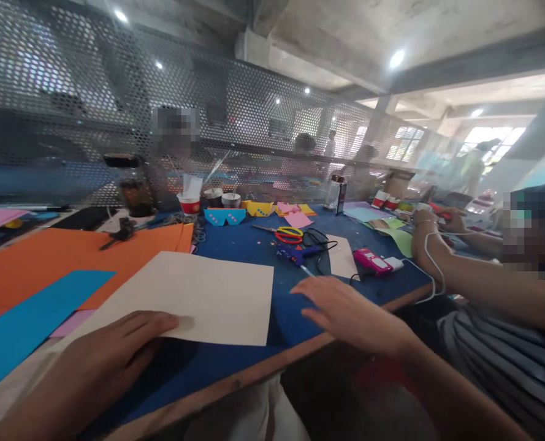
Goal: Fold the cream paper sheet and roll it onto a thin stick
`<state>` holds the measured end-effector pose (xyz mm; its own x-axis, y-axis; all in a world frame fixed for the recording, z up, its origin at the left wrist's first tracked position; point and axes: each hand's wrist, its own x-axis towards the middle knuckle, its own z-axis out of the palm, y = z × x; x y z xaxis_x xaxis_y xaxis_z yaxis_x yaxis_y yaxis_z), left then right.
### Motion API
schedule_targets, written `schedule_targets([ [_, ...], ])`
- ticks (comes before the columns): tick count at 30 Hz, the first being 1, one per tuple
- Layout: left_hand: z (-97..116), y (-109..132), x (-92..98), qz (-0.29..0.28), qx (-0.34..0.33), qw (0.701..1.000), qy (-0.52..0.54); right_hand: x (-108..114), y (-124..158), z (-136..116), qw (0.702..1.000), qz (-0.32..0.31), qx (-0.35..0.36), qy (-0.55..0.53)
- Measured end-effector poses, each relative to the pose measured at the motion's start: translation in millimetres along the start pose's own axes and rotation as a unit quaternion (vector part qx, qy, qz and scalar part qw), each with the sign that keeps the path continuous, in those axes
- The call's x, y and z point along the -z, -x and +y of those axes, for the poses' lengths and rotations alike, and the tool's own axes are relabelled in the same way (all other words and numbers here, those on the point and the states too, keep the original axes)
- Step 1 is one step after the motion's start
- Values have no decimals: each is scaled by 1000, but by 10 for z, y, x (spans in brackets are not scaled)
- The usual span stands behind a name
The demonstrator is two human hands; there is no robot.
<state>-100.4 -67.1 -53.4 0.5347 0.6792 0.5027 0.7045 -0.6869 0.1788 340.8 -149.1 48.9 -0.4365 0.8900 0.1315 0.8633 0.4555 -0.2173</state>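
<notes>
A cream sheet of paper (208,294) lies slanted over the blue table top, its near edge lifted a little. My left hand (116,343) grips that near edge at the left, fingers on top and the thumb mostly hidden. My right hand (341,309) hovers by the table's front edge, fingers apart and nothing in them. Just beyond its fingertips is a blue glue gun (297,252) with a black cord. Scissors (288,234) with red and yellow handles lie behind the glue gun. A cream paper piece (342,256) sits to the right of it.
Orange sheets (37,251) and a blue strip (46,324) are stacked at left. Blue paper glasses (225,216), a paper cup (189,203) and a bottle (334,193) stand along the mesh partition (254,122). A pink device (372,262) lies right, near a co-worker's arm (465,263).
</notes>
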Motion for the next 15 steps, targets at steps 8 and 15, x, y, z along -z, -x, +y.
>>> schedule_targets([
  [8, 207, -143, 146, -5, -58, 997, 40, -765, -44, -428, 980, 109, 85, -146],
  [15, 486, -181, 152, -11, -76, 997, 21, -854, -306, -269, 959, 212, 115, -151],
])
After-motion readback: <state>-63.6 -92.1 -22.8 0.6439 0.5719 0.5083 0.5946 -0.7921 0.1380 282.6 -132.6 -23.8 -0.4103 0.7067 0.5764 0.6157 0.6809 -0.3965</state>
